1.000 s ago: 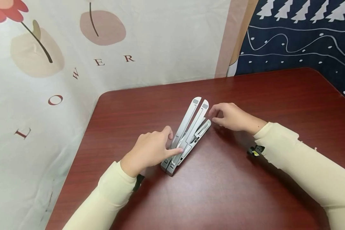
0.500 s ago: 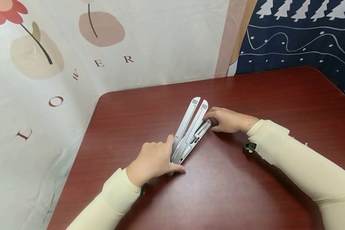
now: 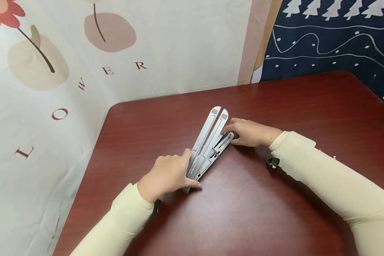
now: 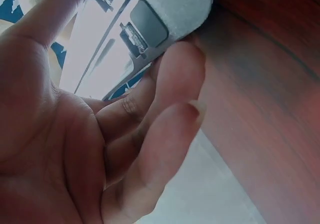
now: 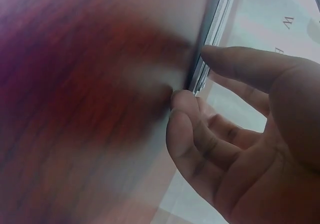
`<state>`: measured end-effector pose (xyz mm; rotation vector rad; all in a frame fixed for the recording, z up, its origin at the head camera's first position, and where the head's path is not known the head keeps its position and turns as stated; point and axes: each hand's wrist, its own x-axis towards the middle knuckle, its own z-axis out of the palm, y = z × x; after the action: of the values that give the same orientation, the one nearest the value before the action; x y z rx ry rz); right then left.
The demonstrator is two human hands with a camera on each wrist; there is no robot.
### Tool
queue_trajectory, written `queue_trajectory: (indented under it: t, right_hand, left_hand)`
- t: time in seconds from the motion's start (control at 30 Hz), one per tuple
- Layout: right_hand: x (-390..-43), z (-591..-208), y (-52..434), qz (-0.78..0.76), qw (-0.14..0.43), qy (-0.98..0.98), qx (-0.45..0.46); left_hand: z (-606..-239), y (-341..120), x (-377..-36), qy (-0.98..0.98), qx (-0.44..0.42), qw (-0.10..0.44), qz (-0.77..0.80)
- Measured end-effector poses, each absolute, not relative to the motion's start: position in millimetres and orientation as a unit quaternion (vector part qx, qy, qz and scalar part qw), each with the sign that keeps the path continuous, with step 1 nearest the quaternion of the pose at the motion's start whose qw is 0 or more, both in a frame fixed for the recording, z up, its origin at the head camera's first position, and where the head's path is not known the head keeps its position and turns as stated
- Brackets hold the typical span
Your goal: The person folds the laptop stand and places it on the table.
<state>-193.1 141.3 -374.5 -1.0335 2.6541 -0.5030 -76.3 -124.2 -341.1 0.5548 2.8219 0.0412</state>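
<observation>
A folded silver metal stand [image 3: 210, 138] lies slantwise on the dark red table [image 3: 275, 213]. My left hand [image 3: 183, 171] grips its near end, thumb on the upper bar and fingers curled round the lower edge. My right hand [image 3: 239, 133] pinches the stand's right side partway along, at the end of a shorter hinged arm. In the left wrist view the stand's rounded end [image 4: 165, 8] rests against my fingers [image 4: 175, 88]. The right wrist view shows the stand's thin edge [image 5: 210, 43] between my thumb and fingertips [image 5: 185, 101].
A pale cloth with flowers and letters [image 3: 67, 71] hangs close behind and to the left of the table. A dark blue cloth with white trees [image 3: 332, 39] hangs at the back right. A small black wrist strap [image 3: 273, 162] shows under my right sleeve.
My right hand has come from hovering beside the stand to pinching it. My left hand has slid down and closed round the near end. The stand has shifted slightly left.
</observation>
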Motion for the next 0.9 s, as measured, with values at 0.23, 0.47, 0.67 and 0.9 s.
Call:
queue_trajectory:
  t: [0.23, 0.47, 0.67, 0.9]
  right_hand:
    - [-193, -375, 145, -0.164, 0.126, 0.914, -0.350]
    - [-191, -374, 151, -0.178, 0.113, 0.917, -0.339]
    - [-185, -374, 156, -0.176, 0.124, 0.921, -0.326]
    - [-182, -374, 161, -0.174, 0.122, 0.926, -0.311]
  left_hand:
    - [-342, -129, -83, 0.972, 0.180, 0.148, 0.012]
    - [-341, -133, -91, 0.973, 0.177, 0.144, 0.014]
    - [-342, -136, -95, 0.973, 0.173, 0.149, 0.022]
    - [-343, -140, -108, 0.976, 0.158, 0.147, 0.031]
